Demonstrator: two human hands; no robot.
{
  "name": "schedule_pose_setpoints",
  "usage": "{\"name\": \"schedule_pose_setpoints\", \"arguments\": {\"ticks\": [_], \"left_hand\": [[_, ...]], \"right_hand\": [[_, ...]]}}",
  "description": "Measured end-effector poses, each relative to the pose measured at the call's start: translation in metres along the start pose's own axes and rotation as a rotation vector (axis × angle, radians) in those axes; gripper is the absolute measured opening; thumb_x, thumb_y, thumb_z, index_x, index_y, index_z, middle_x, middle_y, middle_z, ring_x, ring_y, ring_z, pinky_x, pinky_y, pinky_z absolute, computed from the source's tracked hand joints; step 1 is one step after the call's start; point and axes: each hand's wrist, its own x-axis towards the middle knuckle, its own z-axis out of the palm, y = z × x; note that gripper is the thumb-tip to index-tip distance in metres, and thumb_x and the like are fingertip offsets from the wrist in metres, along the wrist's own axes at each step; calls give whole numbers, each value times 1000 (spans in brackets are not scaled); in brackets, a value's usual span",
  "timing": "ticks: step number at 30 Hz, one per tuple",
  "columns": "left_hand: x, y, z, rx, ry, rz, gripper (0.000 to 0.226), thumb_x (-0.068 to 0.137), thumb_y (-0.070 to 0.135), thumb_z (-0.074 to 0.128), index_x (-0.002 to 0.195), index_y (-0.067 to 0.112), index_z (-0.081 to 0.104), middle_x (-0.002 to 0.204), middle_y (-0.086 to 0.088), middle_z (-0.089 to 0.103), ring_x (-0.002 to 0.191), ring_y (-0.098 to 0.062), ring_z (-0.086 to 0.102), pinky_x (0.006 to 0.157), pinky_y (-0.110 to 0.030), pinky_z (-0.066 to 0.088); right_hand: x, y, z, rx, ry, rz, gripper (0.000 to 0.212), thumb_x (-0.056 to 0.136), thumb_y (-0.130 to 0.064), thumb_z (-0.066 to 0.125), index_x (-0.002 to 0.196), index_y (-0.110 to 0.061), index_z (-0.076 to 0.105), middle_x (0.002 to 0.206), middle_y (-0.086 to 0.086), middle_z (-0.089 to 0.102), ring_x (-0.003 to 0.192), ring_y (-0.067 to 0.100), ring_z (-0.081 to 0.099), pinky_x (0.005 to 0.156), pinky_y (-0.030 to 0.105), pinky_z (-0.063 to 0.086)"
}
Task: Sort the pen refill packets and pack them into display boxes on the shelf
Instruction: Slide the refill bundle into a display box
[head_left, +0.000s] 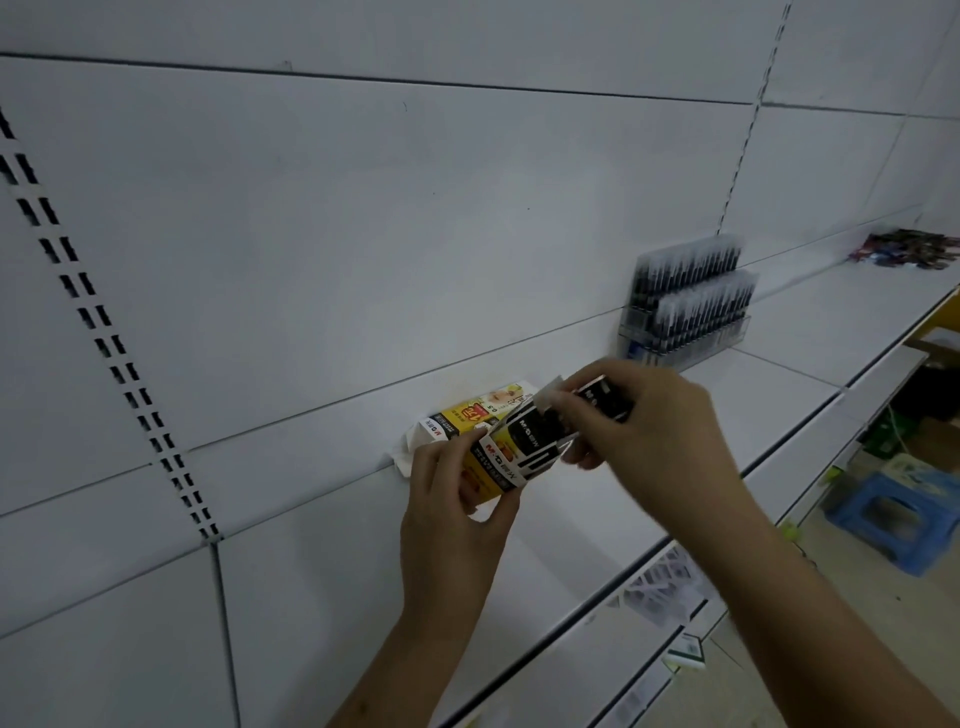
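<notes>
Over the shelf (571, 545), near its back edge, the left hand (457, 499) pinches the bottom of a light, thin-walled cardboard box (511, 457), likely easy to crush, while the right hand (644, 421) grips black packets (605, 397) at its open top.

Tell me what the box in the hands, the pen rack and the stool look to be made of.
Box: printed card, slightly glossy by its sharp folds and open flap. Pen rack: clear hard plastic, probably acrylic, since the pens show through its front. Stool: blue moulded plastic, matte, with cut-out sides.
</notes>
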Motion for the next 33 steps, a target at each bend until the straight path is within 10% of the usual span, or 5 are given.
{"name": "schedule_pose_setpoints", "arguments": {"ticks": [6, 12, 16, 26, 33], "left_hand": [[0, 0, 1, -5, 32, 25, 57, 76, 39, 79, 125, 26, 54, 118, 7, 53, 104, -16, 60, 76, -18, 58], [0, 2, 0, -42, 33, 13, 57, 74, 43, 73, 124, 20, 58, 115, 2, 56, 101, -23, 63, 84, -14, 53], [-1, 1, 0, -35, 49, -2, 58, 73, 40, 77, 124, 19, 58, 116, 1, 57, 102, -22, 63, 85, -19, 54], [-7, -2, 2, 1, 26, 32, 60, 73, 32, 79, 128, 19, 60, 120, -2, 58, 101, -29, 64, 75, -28, 61], [-5, 1, 2, -19, 36, 35, 57, 74, 30, 82, 125, 17, 60, 115, -3, 57, 92, -21, 63, 79, -8, 51]], "right_hand": [[-5, -4, 1, 40, 15, -3, 16, 92, -39, 59, 97, -24, 61, 75, -5, 73, 62, 2, 70, 60, 16, 57], [-6, 4, 35, -490, -87, -60, 21, 98, -40, 49, 105, -26, 63, 92, -4, 70, 59, 13, 64, 67, 32, 55], [-3, -3, 19, -247, -85, -19, 38, 91, -58, 48, 102, -29, 70, 93, -11, 72, 43, 8, 60, 52, 22, 53], [7, -2, 46, -767, -298, 31, 29, 100, -36, 45, 125, -27, 59, 112, -2, 67, 97, 18, 64, 71, 27, 47], [1, 0, 21, -484, -185, 43, 13, 93, -40, 59, 99, -32, 69, 95, -10, 72, 51, 7, 62, 64, 30, 57]]}}
